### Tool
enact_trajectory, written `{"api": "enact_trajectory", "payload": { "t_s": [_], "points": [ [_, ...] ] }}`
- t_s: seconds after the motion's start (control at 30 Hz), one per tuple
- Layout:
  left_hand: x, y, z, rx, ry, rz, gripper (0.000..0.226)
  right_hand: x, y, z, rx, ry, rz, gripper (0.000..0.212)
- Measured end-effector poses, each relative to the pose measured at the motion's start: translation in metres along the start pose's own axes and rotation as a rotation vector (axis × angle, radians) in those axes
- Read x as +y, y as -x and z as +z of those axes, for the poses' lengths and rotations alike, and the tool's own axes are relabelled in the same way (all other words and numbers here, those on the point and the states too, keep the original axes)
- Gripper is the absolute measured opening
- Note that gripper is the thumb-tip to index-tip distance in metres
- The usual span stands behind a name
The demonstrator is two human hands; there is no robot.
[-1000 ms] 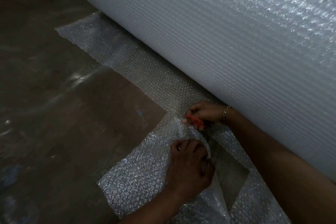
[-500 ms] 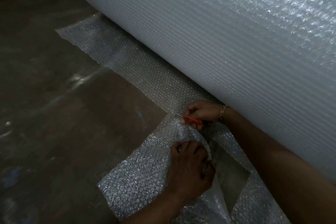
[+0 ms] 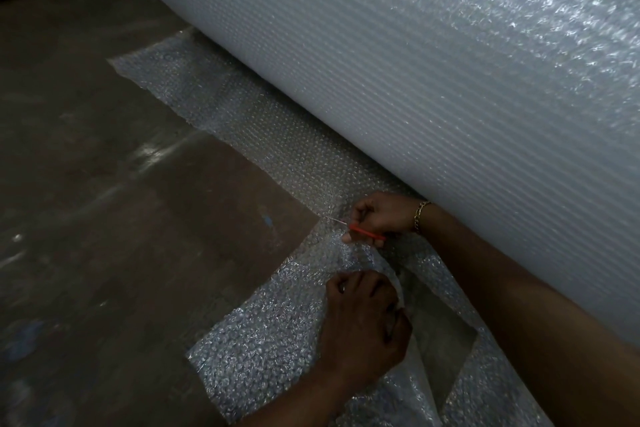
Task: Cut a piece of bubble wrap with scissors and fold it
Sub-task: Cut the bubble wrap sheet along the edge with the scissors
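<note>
Right hand (image 3: 381, 217) is curled round the red-handled scissors (image 3: 363, 231), blade tips right at the sheet's outer edge, down on the floor (image 3: 121, 253) just beside the big roll (image 3: 450, 80). Left hand (image 3: 363, 319) bunches the bubble wrap piece (image 3: 263, 357), fingers clenched into it near the cut. This stuff looks featherlight, floppy and slick, so it will likely slide or crumple; best gripped close to the cut line and kept taut. The roll crowds the right wrist, bracelet (image 3: 420, 215) almost against it. An uncut strip (image 3: 225, 107) runs along the roll's foot.
</note>
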State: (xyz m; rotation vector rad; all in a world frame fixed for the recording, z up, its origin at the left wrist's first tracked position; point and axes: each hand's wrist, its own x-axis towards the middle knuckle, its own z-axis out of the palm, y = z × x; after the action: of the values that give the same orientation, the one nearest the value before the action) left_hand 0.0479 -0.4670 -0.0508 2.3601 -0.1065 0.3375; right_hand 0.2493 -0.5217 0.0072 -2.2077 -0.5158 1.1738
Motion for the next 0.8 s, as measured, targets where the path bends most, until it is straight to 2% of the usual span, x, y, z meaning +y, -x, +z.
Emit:
{"api": "enact_trajectory", "payload": {
  "t_s": [0.2,0.43,0.57,0.8],
  "points": [
    [-0.001,0.001,0.001,-0.006,-0.005,-0.001,0.012,0.001,-0.001,-0.002,0.029,0.082,-0.01,0.043],
    [-0.001,0.001,0.001,-0.013,-0.008,-0.006,0.012,-0.002,0.002,-0.002,0.124,0.332,-0.049,0.032],
    [-0.001,0.001,0.002,-0.013,-0.003,-0.004,0.012,-0.012,0.003,0.002,0.172,0.535,-0.071,0.035],
    [-0.002,0.001,0.002,-0.024,-0.002,-0.018,0.011,-0.014,-0.001,0.005,0.203,0.637,-0.142,0.028]
  ]
}}
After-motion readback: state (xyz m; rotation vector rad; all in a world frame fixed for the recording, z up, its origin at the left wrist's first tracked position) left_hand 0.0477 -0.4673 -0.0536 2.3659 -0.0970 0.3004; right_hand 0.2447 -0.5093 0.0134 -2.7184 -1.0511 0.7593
